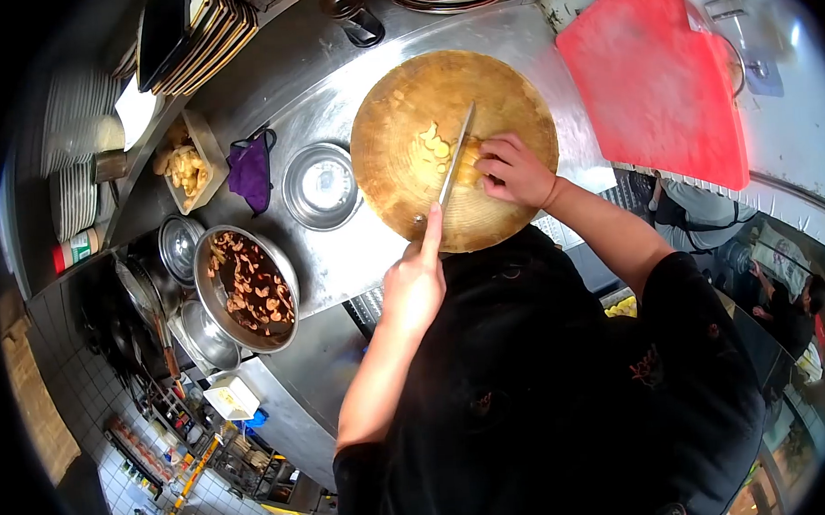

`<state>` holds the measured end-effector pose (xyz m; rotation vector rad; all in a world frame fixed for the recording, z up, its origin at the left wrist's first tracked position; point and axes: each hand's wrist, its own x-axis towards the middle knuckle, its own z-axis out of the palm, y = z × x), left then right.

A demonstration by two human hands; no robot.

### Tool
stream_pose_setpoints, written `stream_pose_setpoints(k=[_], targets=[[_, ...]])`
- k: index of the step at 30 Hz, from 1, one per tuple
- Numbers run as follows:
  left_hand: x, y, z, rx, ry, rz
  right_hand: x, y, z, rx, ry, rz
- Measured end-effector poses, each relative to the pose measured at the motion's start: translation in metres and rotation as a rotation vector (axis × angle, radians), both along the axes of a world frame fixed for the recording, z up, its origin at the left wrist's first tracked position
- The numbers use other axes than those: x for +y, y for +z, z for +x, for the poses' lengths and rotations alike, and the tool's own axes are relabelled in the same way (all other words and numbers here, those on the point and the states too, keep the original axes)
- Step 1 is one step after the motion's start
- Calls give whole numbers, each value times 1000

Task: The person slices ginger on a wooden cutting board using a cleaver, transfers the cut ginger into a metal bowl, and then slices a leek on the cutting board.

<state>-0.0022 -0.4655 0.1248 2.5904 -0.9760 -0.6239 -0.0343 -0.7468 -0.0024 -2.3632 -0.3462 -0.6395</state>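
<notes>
A knife (458,152) is gripped in my left hand (414,285), the index finger stretched along it and the blade slanting across the round wooden chopping board (404,99). My right hand (515,173) presses bent fingertips onto a peeled yellowish piece of ginger (468,168), partly hidden by the fingers, just right of the blade. Several pale slices (433,142) lie on the board to the blade's left. Left of the board, close to it, stands a shiny metal bowl (323,186).
A large metal bowl (294,306) contains brownish pieces in dark liquid. Near it are a purple cloth item (252,173) and a tray (207,149) of knobbly ginger (186,169). Red cutting boards (651,86) stand at right; a pepper-mill-like dark bottle (358,22) is behind. Another person (793,317) appears far right.
</notes>
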Motion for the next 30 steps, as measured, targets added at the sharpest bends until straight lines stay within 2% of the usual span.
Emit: stream_pose_setpoints(k=[3,11,15,21,24,30], targets=[[-19,-22,14,52,40,-77,-1,4,2,11,17,-17],[-7,-15,32,161,101,-177,4,-1,4,67,27,9],[17,-18,23,30,108,-248,2,9,2,213,44,32],[27,-19,16,23,107,-142,6,62,8,690,45,-218],[26,-13,11,19,98,-110,1,52,11,406,51,-156],[22,5,3,-48,-34,-143,0,34,-18,185,14,-160]])
